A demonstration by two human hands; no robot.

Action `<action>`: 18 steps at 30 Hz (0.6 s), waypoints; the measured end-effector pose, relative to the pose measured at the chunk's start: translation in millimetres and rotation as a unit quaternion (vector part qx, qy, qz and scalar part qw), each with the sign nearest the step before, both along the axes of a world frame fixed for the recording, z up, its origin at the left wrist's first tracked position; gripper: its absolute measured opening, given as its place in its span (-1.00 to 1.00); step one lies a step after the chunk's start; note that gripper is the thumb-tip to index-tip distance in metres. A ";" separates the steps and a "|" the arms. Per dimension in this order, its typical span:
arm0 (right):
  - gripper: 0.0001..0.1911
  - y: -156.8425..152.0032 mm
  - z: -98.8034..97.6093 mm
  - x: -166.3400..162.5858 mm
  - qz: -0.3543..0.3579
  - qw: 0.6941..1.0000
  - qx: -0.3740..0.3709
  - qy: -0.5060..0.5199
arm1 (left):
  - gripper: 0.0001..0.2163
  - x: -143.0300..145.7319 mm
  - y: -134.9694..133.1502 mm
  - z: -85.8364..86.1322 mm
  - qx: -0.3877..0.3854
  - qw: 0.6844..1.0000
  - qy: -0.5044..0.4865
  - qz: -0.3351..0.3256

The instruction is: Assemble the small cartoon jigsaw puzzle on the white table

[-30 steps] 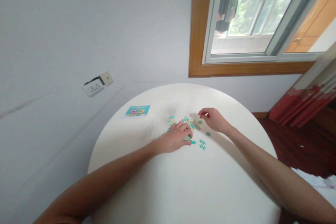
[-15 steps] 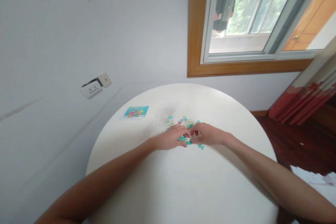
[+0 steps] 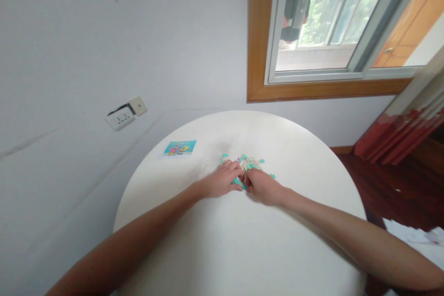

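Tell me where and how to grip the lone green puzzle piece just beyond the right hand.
Pinch the green puzzle piece by opposite edges, probably best from above and its right side: it appears flat on the table, with the puzzle pile to its left and the right hand on its near side.

The left arm [image 3: 145, 232] and right arm [image 3: 326, 218] slanted inward. The left hand [image 3: 221, 181] lay palm down, fingers [image 3: 233, 166] bent; the right hand [image 3: 263, 187] curled just beside it.

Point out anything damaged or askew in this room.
The white wall socket, left of the table, looks odd: a dark gap shows along its top edge, perhaps from sitting loose. Grey streaks also mark the wall.
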State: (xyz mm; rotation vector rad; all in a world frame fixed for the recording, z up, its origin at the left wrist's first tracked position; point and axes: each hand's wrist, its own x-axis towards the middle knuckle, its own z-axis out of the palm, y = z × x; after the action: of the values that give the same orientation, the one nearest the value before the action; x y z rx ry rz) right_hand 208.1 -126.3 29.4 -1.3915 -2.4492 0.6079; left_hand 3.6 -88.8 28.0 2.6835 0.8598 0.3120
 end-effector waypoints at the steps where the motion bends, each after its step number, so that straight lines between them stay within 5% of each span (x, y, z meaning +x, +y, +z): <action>1: -0.90 -0.5 -1.0 -1.2 0.004 1.000 0.001 0.010 | -0.85 0.2 -0.8 0.0 0.002 1.000 0.001 -0.003; 9: -0.81 6.9 0.6 0.1 -0.002 0.991 -0.016 0.130 | -0.85 5.2 2.7 1.2 -0.056 0.995 -0.079 0.013; 18: -0.86 50.9 12.7 43.3 -0.023 0.973 -0.050 0.226 | -0.76 9.8 8.0 -0.6 -0.057 0.973 -0.171 0.141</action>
State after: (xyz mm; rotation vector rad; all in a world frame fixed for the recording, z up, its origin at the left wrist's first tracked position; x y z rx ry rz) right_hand 251.4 -75.4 42.1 -1.1801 -2.0442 0.9314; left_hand 13.4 -80.9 27.4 2.3044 1.1051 0.7402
